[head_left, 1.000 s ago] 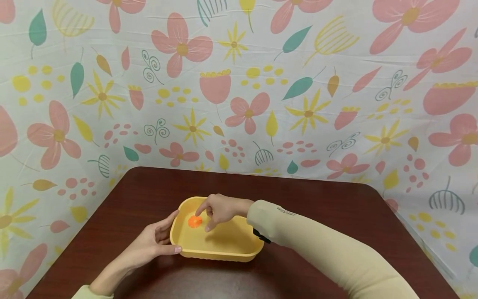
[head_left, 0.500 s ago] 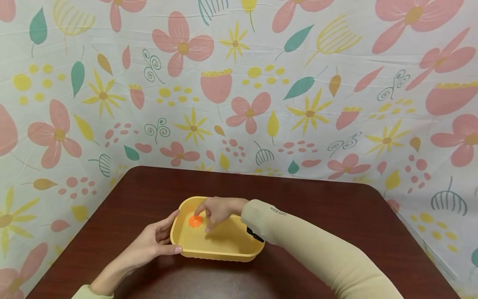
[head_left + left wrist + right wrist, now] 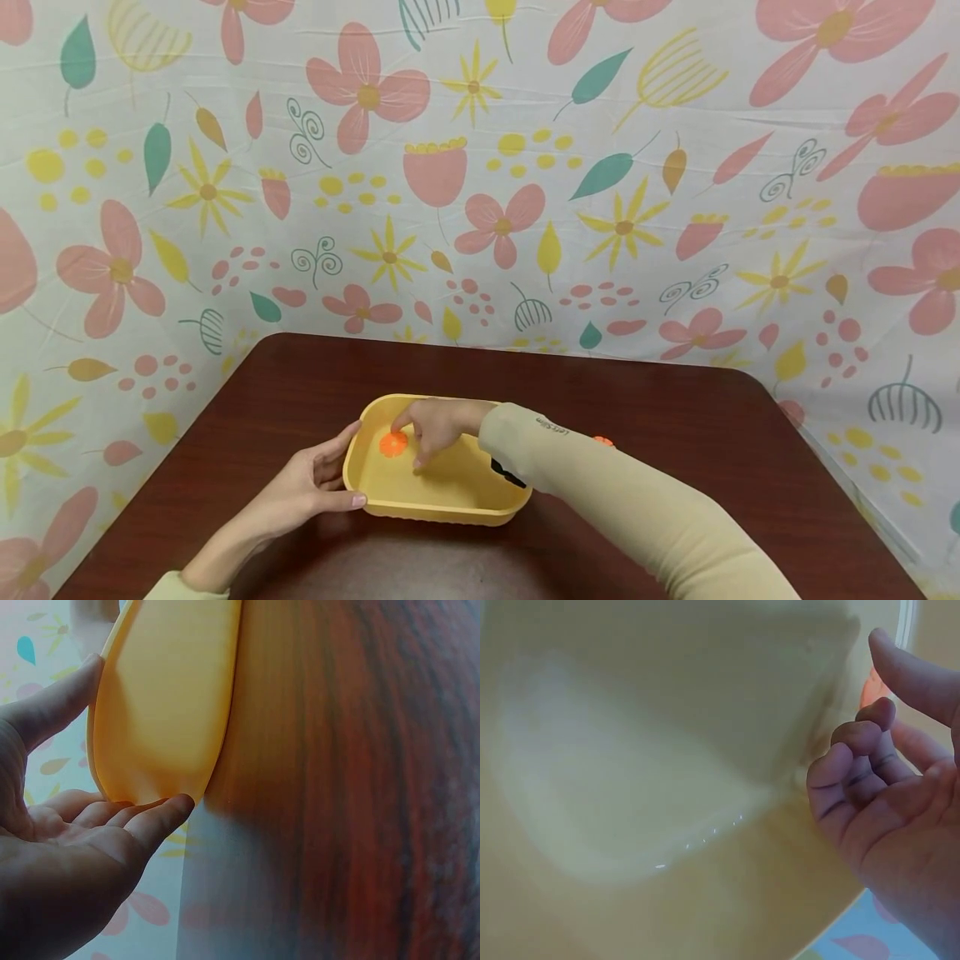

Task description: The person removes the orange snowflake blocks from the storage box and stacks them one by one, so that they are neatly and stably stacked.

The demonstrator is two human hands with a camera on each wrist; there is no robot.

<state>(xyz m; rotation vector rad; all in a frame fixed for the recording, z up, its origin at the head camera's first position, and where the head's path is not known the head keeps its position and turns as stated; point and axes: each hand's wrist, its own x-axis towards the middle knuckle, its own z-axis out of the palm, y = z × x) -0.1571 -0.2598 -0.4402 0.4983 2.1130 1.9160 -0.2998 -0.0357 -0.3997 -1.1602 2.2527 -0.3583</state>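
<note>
A yellow basin (image 3: 461, 485) with rounded corners stands on the table, slightly turned. My left hand (image 3: 300, 487) grips its left end, thumb at the near corner and fingers along the side; the left wrist view has this hand (image 3: 82, 832) around the basin's (image 3: 165, 697) end. Inside lies a small orange flower-shaped piece (image 3: 393, 445) with a scalloped edge. My right hand (image 3: 441, 421) reaches into the basin, its index finger pointing down onto the piece's far edge. In the right wrist view, this hand's (image 3: 900, 787) other fingers curl, mostly hiding the orange piece (image 3: 871, 688).
Another orange thing (image 3: 603, 441) peeks out behind my right sleeve (image 3: 622, 500), mostly hidden by it. The dark reddish-brown table (image 3: 525, 375) ends at the back against a flower-patterned cloth (image 3: 510, 292). A black band (image 3: 507, 472) sits at my right wrist.
My right forearm has shifted a little left and lower, uncovering the orange thing behind the sleeve. The index finger stays at the orange flower-shaped piece. My left hand and the basin have barely moved.
</note>
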